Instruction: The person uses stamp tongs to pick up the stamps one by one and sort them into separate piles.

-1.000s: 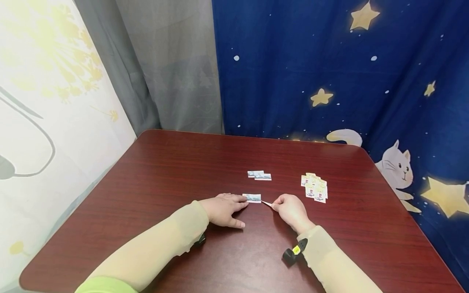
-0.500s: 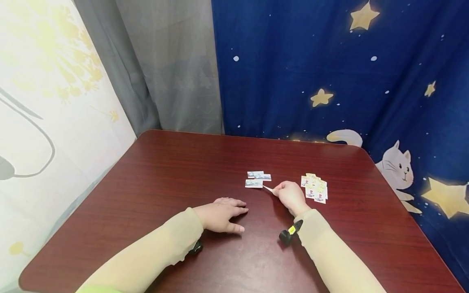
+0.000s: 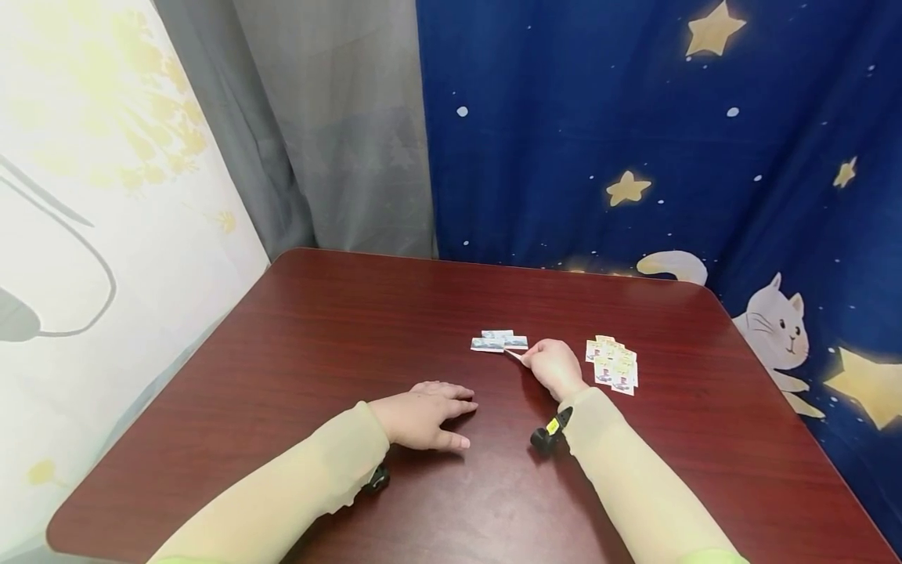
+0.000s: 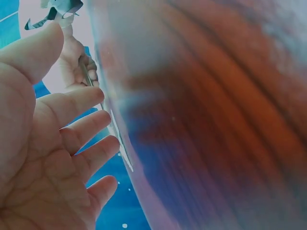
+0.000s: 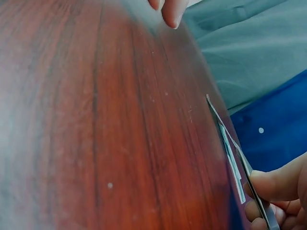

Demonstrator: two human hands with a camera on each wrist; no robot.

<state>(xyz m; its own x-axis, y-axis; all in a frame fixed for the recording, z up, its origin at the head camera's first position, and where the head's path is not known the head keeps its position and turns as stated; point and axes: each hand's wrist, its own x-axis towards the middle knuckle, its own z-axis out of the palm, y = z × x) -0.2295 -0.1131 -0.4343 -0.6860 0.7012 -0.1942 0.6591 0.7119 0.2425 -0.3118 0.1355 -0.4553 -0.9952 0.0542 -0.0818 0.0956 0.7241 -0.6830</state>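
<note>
My right hand point(image 3: 553, 366) pinches a pair of metal tweezers point(image 5: 254, 187), whose tips grip the edge of a small blue-white picture card point(image 3: 486, 345). The card lies close over the table, overlapping two similar cards point(image 3: 517, 342) in the head view. From the right wrist, the gripped card point(image 5: 214, 108) shows edge-on and tilted above the flat cards point(image 5: 232, 165). Nearer the body, my left hand point(image 3: 423, 415) hovers low by the tabletop, fingers spread and holding nothing; its palm and relaxed fingers show in the left wrist view.
Several yellow-white picture cards point(image 3: 613, 364) lie overlapping to the right of my right hand. The dark red wooden table point(image 3: 338, 329) ends at a rounded far edge, with a blue star-patterned curtain point(image 3: 550, 157) and a grey curtain point(image 3: 352, 141) behind it.
The right hand has carried the card in the tweezers away from the left hand, up to the two blue-white cards. The left hand has let go of the card and drawn back slightly.
</note>
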